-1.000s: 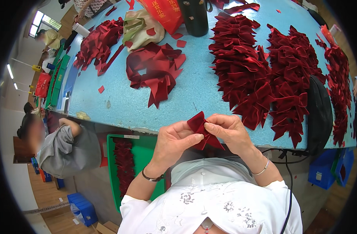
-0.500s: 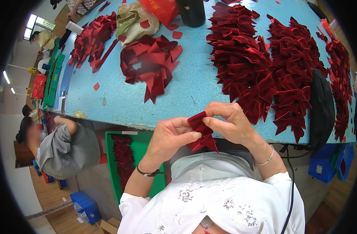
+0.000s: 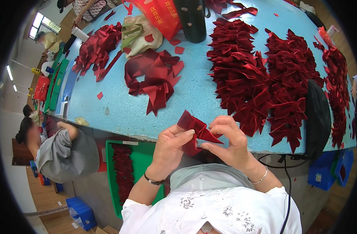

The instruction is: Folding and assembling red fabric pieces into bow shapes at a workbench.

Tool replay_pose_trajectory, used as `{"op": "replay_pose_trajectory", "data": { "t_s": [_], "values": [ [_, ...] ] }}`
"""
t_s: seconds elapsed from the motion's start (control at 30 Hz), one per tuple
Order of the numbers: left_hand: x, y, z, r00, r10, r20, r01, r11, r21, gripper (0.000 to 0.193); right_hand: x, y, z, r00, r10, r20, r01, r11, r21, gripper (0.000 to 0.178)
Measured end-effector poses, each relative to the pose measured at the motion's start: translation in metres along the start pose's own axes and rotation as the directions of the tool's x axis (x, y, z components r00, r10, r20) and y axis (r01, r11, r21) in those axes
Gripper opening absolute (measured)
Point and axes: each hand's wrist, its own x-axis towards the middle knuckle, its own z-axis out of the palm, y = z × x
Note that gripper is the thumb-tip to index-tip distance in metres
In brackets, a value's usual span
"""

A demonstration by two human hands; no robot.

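My left hand (image 3: 170, 145) is closed on a dark red velvet ribbon bow (image 3: 195, 130), its thumb pressed flat over the near fold. The bow is tilted just beyond the table's near edge, one end pointing up and a pointed tail reaching right. Around that tail curves my right hand (image 3: 232, 141), index finger and thumb apart, the thumb tip close to the lower fold. Whether its other fingers touch the velvet is hidden. Ahead on the blue table (image 3: 120, 113) lies a loose heap of red ribbon pieces (image 3: 155, 78).
Rows of finished-looking red bows (image 3: 241, 70) cover the table's right side beside a black bag (image 3: 318, 119). A dark bottle (image 3: 192, 19), red bag (image 3: 159, 15) and cloth bag (image 3: 141, 37) stand at the back. A green crate (image 3: 141, 156) holds bows below the edge. Someone in grey (image 3: 67, 152) sits left.
My right hand has let go of the bow's upper end and moved down and right, its fingers spreading. The bow has turned in my left hand. The whole view has shifted slightly.
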Motion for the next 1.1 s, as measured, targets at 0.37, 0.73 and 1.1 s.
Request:
{"op": "replay_pose_trajectory", "data": {
  "t_s": [0.37,0.73,1.1],
  "values": [
    [-0.007,-0.014,-0.002,0.995,-0.058,0.080,0.070,0.985,-0.159,0.020,-0.007,0.008,0.010,0.997,0.004,-0.080,0.000,0.998,0.057,0.018],
    [-0.004,-0.017,0.001,0.996,-0.038,0.079,0.046,0.994,-0.098,0.023,-0.018,0.005,0.017,0.897,0.436,-0.075,-0.373,0.836,0.402,0.014],
    [-0.002,-0.021,-0.003,0.999,-0.029,0.019,0.030,0.997,-0.074,0.023,-0.015,0.003,0.016,0.765,0.634,0.116,-0.517,0.496,0.698,0.015]
  ]
}}
